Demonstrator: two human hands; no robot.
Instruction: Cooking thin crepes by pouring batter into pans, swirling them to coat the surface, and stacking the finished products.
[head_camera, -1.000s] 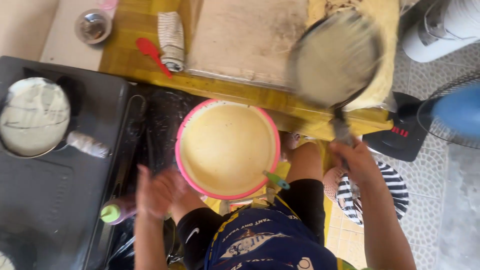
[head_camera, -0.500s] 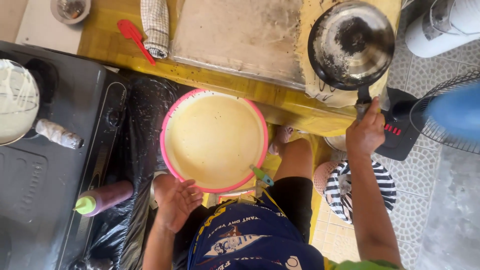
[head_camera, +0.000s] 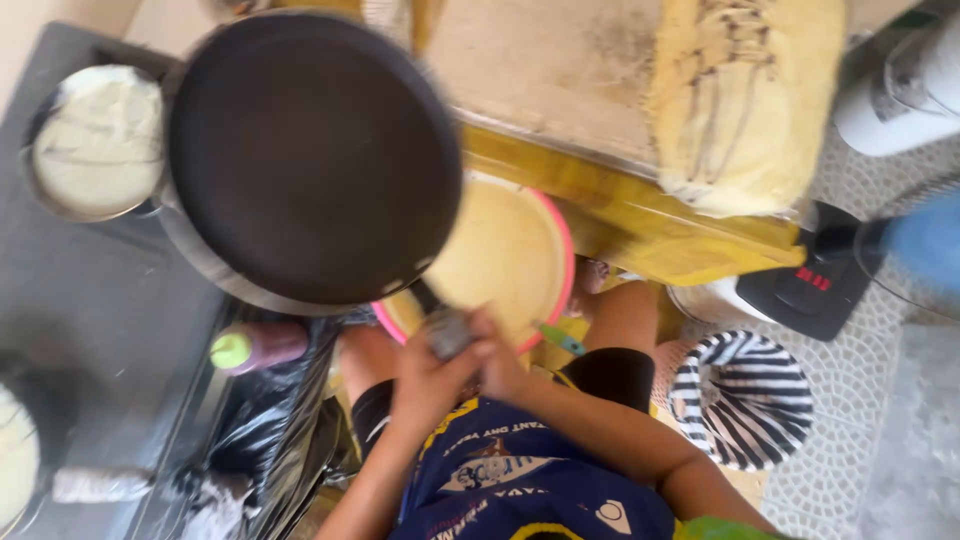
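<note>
Pan (head_camera: 310, 160) has swung from the right end of the yellow bench (head_camera: 640, 215) across to the left, now dark and tilted above the pink-rimmed batter bowl (head_camera: 505, 255) and black stove top (head_camera: 90, 300); left hand (head_camera: 425, 380) has come off the bowl rim to the handle. Both hands are wrapped tight round the pan handle (head_camera: 445, 330), right hand (head_camera: 500, 360) just beside the left, over the person's lap. Crepe stack (head_camera: 745, 100) lies on the bench at upper right, green-capped bottle (head_camera: 255, 347) sits below the pan.
</note>
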